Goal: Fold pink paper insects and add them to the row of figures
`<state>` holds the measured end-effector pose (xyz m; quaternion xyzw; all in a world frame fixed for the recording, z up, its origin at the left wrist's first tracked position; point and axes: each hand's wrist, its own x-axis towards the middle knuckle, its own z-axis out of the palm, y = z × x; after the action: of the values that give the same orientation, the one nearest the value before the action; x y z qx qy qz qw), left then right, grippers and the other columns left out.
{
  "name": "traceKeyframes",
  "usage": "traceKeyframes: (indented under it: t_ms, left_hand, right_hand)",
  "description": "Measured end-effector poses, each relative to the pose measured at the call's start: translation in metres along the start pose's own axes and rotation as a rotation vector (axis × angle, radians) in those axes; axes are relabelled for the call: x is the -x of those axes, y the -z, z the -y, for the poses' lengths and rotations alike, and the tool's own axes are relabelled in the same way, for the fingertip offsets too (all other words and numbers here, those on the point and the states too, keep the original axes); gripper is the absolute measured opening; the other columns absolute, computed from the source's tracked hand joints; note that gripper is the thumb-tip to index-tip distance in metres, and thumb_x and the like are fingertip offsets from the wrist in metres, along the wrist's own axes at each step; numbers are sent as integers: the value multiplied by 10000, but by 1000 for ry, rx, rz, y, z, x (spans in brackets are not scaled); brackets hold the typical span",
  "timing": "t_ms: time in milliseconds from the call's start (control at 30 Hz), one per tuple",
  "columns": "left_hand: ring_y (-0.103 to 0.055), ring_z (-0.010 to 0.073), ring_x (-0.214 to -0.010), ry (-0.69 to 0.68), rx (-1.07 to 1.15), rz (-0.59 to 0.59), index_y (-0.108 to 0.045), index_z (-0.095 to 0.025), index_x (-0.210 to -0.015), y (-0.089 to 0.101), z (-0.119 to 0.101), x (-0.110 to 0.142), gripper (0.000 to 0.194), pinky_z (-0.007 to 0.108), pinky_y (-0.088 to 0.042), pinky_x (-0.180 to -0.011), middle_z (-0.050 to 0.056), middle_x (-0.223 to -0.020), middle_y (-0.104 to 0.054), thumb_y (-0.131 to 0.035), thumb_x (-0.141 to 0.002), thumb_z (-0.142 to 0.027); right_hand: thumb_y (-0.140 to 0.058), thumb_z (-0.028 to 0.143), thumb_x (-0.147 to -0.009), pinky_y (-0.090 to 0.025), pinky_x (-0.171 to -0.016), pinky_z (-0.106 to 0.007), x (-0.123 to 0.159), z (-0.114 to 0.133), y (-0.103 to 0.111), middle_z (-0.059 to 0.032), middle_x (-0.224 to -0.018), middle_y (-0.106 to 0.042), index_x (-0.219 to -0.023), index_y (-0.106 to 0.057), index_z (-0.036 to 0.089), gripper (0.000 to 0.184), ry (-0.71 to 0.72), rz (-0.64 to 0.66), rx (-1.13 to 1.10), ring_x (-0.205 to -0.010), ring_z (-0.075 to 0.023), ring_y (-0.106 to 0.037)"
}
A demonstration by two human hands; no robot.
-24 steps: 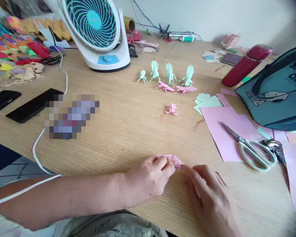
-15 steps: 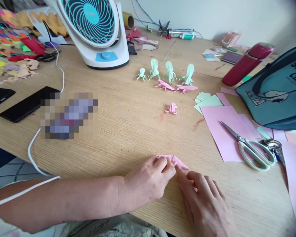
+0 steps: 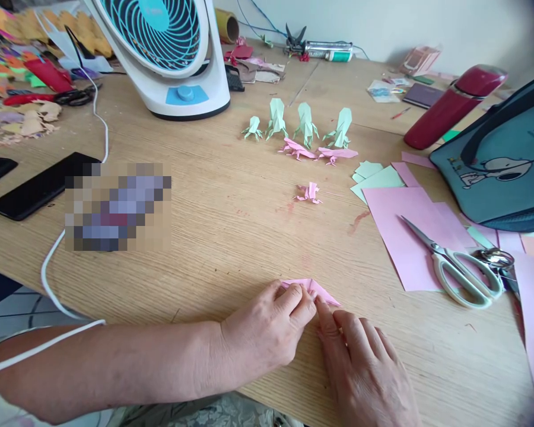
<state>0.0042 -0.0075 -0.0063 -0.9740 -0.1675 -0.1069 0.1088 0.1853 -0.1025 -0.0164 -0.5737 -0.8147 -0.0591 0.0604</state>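
Observation:
A small folded piece of pink paper point(image 3: 324, 293) lies near the front edge of the table, partly covered by my fingers. My left hand point(image 3: 271, 320) is closed in a pinch on its near side. With its index fingertip against the same paper, close to the left fingertips, my right hand point(image 3: 365, 362) grips the near edge; its other fingers are curled and the thumb is mostly hidden. Farther back stand a small pink origami figure point(image 3: 309, 193), two more pink origami figures point(image 3: 336, 154) and several light green origami figures point(image 3: 306, 123).
White-handled scissors point(image 3: 458, 267) rest on pink paper sheets point(image 3: 398, 228) at the right, beside green paper pieces point(image 3: 378, 181). A red thermos point(image 3: 454, 108) and a teal bag point(image 3: 498, 172) are behind. A fan point(image 3: 182, 98) stands back left, with a white cable point(image 3: 48, 267) nearer me.
Both hands stay on the folded pink paper with barely any movement. The right fingers shift slightly, and the view has turned a little.

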Motion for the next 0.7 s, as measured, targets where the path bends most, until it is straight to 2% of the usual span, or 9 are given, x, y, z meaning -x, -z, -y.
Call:
traceKeyframes:
  t_ms: [167, 433, 700]
  left_hand:
    - [-597, 248, -1069, 2, 7, 9, -585, -8, -1303, 2, 0, 0, 426, 354, -499, -944, 129, -1280, -626, -366, -969, -156]
    - [-578, 250, -1137, 19, 8, 29, -554, -8, -1334, 4, -2, 1, 437, 351, -477, -987, 122, -1325, -603, -333, -984, -149]
    - [-610, 248, -1077, 7, 11, 52, -556, -22, -1334, 5, 0, 0, 441, 368, -499, -956, 127, -1281, -629, -330, -979, -157]
  right_hand:
    - [-423, 112, -887, -514, -657, -346, 0, 5, -2, -119, -961, -608, -1253, -599, 93, 407, -7, -18, 26, -739, -208, -546]
    - [-366, 77, -940, -488, -690, -370, -3, 16, 2, -106, -975, -613, -1245, -589, 101, 378, -126, -9, 24, -763, -212, -551]
    - [-385, 86, -962, -441, -656, -365, -2, 17, 1, -79, -929, -625, -1273, -595, 155, 381, -174, -19, 10, -747, -207, -554]
